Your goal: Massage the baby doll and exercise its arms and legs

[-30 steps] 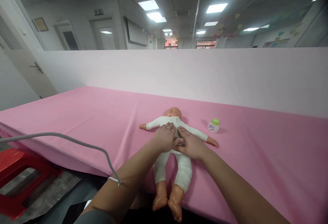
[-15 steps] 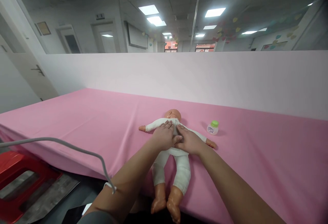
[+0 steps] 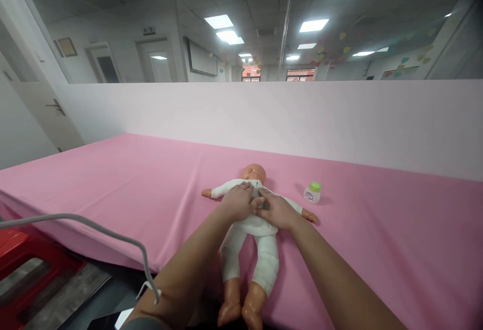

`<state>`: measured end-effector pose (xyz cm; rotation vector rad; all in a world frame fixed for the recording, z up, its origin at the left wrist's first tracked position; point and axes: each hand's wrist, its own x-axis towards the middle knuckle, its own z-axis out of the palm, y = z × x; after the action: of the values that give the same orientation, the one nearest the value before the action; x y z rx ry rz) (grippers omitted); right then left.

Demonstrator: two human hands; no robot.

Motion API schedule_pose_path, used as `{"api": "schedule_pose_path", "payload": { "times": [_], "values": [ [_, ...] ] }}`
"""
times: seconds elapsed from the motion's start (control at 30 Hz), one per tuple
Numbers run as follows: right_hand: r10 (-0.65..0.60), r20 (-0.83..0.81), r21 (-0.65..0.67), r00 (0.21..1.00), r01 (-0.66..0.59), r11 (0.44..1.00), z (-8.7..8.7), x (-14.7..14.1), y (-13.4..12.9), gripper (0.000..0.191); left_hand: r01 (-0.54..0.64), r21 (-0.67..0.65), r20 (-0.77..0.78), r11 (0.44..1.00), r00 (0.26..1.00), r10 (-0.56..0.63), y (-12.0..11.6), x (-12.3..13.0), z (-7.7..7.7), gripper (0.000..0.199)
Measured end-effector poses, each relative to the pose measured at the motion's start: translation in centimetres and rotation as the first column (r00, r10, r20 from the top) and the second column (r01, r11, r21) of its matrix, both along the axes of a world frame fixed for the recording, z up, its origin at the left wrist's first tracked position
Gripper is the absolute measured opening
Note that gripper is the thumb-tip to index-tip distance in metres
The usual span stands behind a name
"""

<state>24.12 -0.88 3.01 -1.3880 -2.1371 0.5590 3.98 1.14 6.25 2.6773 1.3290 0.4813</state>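
A baby doll (image 3: 260, 227) in a white suit lies face up on the pink-covered table, its arms spread and its feet towards me. My left hand (image 3: 239, 201) rests flat on one side of the doll's chest, fingers stretched towards its neck. On the other side of the chest lies my right hand (image 3: 277, 208), also flat and open. The two thumbs come close together at the middle, and I cannot tell if they touch. Both palms hide much of the doll's torso. Right of the doll stands a small clear jar (image 3: 312, 193) with a green lid.
The pink sheet (image 3: 151, 179) reaches back to a white low wall (image 3: 264, 113) with glass above it. A grey cable (image 3: 94, 224) crosses at the left, ending over my left forearm. A red plastic stool (image 3: 37, 254) stands at the lower left, near a door (image 3: 33, 93).
The view has tilted slightly upward, so the doll and jar sit a little lower in the picture. My hands stay on the doll's chest, the fingers barely shifted.
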Motion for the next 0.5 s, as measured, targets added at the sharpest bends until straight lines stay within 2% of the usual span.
{"api": "schedule_pose_path", "payload": {
  "times": [0.1,0.17,0.3,0.4,0.5],
  "values": [
    [-0.052,-0.006,0.006,0.999,0.052,0.999,0.6,0.3,0.9,0.078,0.012,0.035,0.026,0.999,1.000,-0.013,1.1,0.2,1.0,0.065],
    [-0.046,-0.016,0.022,0.999,0.047,0.999,0.4,0.3,1.6,0.081,0.039,0.064,0.032,0.997,0.999,-0.041,1.8,0.4,1.0,0.062],
    [-0.047,0.027,0.015,0.999,0.047,0.999,-1.0,0.0,2.7,0.091,0.092,0.085,0.011,0.992,0.996,-0.094,3.1,0.5,-0.6,0.057],
    [-0.015,0.062,-0.005,0.998,0.015,1.000,-2.1,-0.3,2.9,0.087,0.093,0.054,-0.006,0.994,0.996,-0.093,3.7,0.1,-2.0,0.060],
    [-0.015,0.053,-0.002,0.998,0.015,1.000,-2.7,-0.5,2.8,0.084,0.111,0.035,0.000,0.993,0.994,-0.111,3.8,-0.2,-2.4,0.062]
  ]
}}
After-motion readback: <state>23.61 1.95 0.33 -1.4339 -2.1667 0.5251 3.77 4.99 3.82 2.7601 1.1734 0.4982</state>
